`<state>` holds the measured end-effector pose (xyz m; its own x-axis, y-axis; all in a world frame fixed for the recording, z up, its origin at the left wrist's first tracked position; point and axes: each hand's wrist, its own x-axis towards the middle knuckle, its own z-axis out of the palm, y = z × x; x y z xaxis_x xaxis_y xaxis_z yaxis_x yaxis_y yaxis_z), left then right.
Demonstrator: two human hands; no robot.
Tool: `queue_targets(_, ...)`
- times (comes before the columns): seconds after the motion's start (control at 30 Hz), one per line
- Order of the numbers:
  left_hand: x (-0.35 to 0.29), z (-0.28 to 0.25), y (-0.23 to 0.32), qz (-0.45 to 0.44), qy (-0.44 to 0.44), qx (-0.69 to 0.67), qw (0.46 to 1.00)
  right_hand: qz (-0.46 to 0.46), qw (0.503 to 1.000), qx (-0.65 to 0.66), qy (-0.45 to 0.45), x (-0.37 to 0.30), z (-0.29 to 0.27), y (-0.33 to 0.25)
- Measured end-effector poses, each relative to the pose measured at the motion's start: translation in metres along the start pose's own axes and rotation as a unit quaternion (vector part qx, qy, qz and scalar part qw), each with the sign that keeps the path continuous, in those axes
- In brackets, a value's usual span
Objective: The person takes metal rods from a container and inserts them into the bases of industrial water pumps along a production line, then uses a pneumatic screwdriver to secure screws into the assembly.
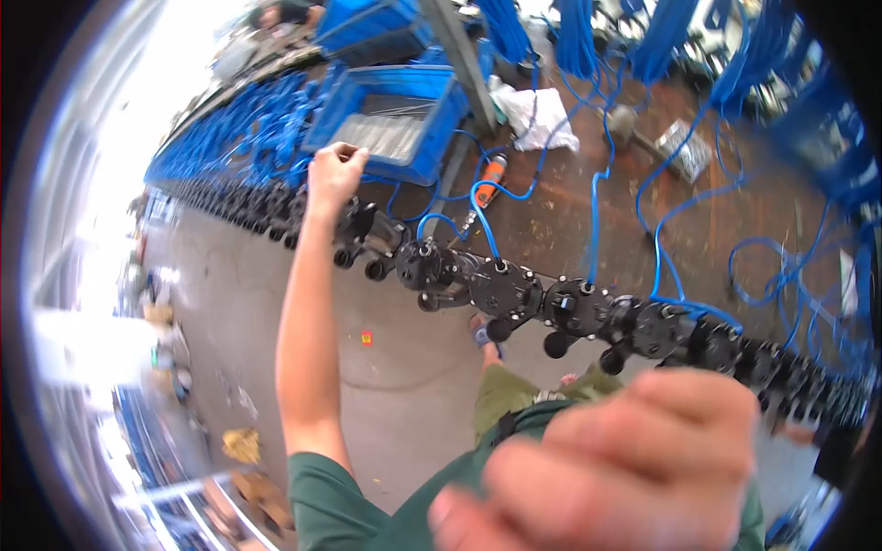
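My left hand point(337, 174) is stretched out at the near left side of a blue plastic crate point(432, 151). Its thumb and fingers are pinched together; whatever they hold, if anything, is too small to make out. Inside the crate lies a bundle of thin, pale rods point(381, 136). Close to the camera and blurred, my right hand point(625, 468) has its fingers curled in; its palm side is hidden, so I cannot see what it holds. Below the left hand runs a row of round black motor-like units point(503, 289) along the bench edge, some with blue cables plugged in.
An orange-and-black power tool point(491, 179) lies on the brown bench point(551, 216) beside the units. A hammer point(648, 147) and a white cloth point(542, 119) are farther back. Blue cable bundles point(574, 37) hang above, and loose blue cables point(595, 220) cross the bench.
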<state>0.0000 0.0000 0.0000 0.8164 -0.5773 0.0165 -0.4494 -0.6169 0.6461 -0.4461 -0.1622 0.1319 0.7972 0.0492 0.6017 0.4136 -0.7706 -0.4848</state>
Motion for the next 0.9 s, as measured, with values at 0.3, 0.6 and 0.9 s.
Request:
queue_targets(0.3,0.304,-0.023,-0.311,-0.031,0.086,0.234,0.968,0.097,0.995,0.023,-0.011,0.185,0.202,0.135)
queue_targets(0.6,0.418,-0.019,-0.389,0.067,-0.032,0.012,0.997,0.566,0.821,-0.064,-0.027,0.219,0.403,0.44)
queue_targets(0.9,0.333,0.006,-0.289,0.287,0.272,0.409,0.823,0.639,0.764,-0.054,-0.071,0.254,0.394,0.425)
